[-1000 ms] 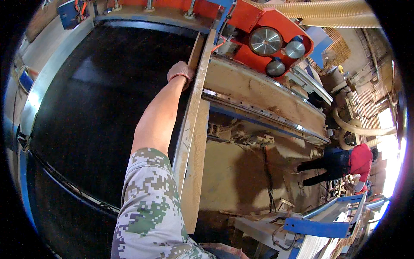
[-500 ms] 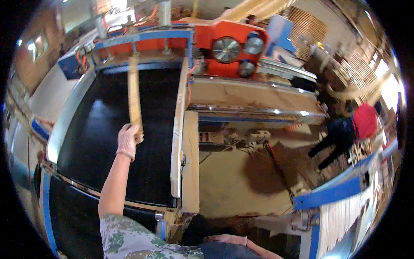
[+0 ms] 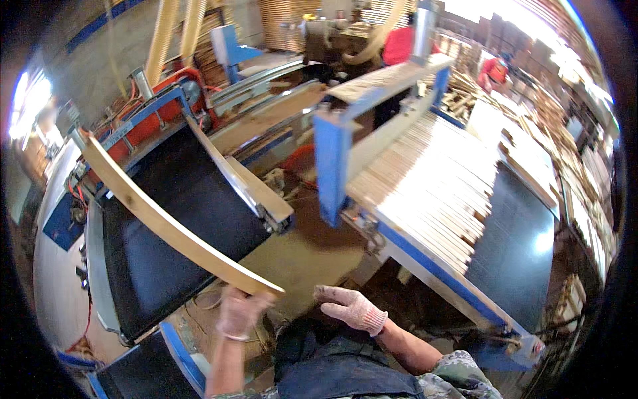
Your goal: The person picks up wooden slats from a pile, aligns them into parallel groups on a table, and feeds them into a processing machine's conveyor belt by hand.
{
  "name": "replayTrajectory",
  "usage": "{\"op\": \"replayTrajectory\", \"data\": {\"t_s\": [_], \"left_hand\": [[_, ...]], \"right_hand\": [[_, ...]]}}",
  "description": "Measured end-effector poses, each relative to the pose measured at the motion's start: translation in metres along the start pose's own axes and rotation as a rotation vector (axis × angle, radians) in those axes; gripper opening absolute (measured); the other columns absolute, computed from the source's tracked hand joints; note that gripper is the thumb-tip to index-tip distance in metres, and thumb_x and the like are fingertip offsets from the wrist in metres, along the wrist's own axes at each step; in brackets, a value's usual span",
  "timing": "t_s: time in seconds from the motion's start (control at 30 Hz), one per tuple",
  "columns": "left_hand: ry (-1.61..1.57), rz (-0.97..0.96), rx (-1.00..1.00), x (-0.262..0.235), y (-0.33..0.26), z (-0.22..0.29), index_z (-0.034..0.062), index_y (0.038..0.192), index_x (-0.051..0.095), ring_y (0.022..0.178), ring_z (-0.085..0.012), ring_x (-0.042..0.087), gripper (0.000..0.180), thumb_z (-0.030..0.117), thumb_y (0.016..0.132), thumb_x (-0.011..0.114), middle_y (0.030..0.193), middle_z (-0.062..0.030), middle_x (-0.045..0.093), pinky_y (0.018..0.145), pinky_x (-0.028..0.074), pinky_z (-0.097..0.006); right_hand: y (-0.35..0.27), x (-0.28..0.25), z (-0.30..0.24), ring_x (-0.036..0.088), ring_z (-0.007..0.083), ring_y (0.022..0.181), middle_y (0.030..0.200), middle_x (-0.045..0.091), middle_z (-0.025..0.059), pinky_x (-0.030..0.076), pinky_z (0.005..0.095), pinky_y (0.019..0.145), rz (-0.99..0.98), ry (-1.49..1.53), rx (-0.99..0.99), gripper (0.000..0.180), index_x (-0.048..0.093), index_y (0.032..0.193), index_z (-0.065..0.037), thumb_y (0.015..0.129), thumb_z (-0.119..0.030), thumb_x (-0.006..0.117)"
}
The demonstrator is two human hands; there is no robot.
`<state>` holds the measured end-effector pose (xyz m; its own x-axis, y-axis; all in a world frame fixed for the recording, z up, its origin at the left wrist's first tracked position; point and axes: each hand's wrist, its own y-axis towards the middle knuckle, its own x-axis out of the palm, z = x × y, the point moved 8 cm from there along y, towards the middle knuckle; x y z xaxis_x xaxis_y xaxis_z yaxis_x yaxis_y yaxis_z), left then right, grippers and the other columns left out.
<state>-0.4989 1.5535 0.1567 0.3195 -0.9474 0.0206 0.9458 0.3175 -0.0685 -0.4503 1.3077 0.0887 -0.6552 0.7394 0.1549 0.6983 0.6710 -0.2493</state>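
Note:
A long wooden slat (image 3: 163,226), pale with a dark knot, slants from the far left down toward my body. My left hand (image 3: 240,312), in a pinkish work glove, is closed around it close to its near end. My right hand (image 3: 350,308), in a whitish knitted glove with dirty fingertips, is held just right of that end, apart from it. Its fingers are stretched out and nothing is in them. Under the slat lies the black belt (image 3: 193,199) of a conveyor on the left.
On the right, a blue-framed machine (image 3: 332,166) has a row of wooden strips (image 3: 425,179) on its bed, beside a dark belt (image 3: 515,233). A person in red (image 3: 495,72) is at the back right near piled wood. Another red-clad person (image 3: 399,45) is partly hidden behind the frame.
The view has swung right, toward the machine with the strips. My left hand has come back near my body with the slat. My right hand has risen into full view.

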Motion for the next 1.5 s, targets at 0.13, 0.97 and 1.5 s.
{"op": "replayTrajectory", "data": {"t_s": [0.13, 0.97, 1.5], "left_hand": [[-0.180, -0.400, -0.088, 0.153, -0.042, -0.062, -0.0011, 0.121, 0.070, 0.109, -0.0188, 0.068, 0.036, -0.006, 0.087, 0.078, 0.114, -0.0057, 0.073, 0.093, 0.058, -0.034], [-0.675, -0.756, -0.610, 0.353, -0.016, -0.093, -0.0004, 0.135, 0.062, 0.115, -0.0313, 0.070, 0.041, 0.016, 0.098, 0.071, 0.122, -0.0187, 0.072, 0.107, 0.054, -0.048], [-0.562, -0.875, -0.342, 0.529, -0.207, 0.000, 0.0021, 0.131, 0.064, 0.109, -0.0322, 0.069, 0.048, 0.015, 0.087, 0.079, 0.114, -0.0131, 0.072, 0.101, 0.056, -0.048]], "right_hand": [[-0.049, -0.026, -0.055, 0.057, 0.0242, 0.138, 0.150, 0.058, 0.0207, 0.042, 0.0337, 0.116, 0.244, -0.347, -0.231, 0.083, 0.036, 0.160, 0.002, 0.096, -0.031, 0.076], [-0.290, -0.123, 0.130, 0.073, 0.0315, 0.112, 0.124, 0.072, 0.0217, 0.058, 0.0397, 0.096, 0.806, -0.579, 0.274, 0.085, 0.051, 0.154, -0.010, 0.081, -0.042, 0.080], [-0.511, -0.182, 0.144, 0.077, 0.0303, 0.101, 0.113, 0.075, 0.0207, 0.062, 0.0386, 0.085, 1.074, -0.527, 0.044, 0.074, 0.060, 0.144, -0.006, 0.079, -0.025, 0.090]]}}
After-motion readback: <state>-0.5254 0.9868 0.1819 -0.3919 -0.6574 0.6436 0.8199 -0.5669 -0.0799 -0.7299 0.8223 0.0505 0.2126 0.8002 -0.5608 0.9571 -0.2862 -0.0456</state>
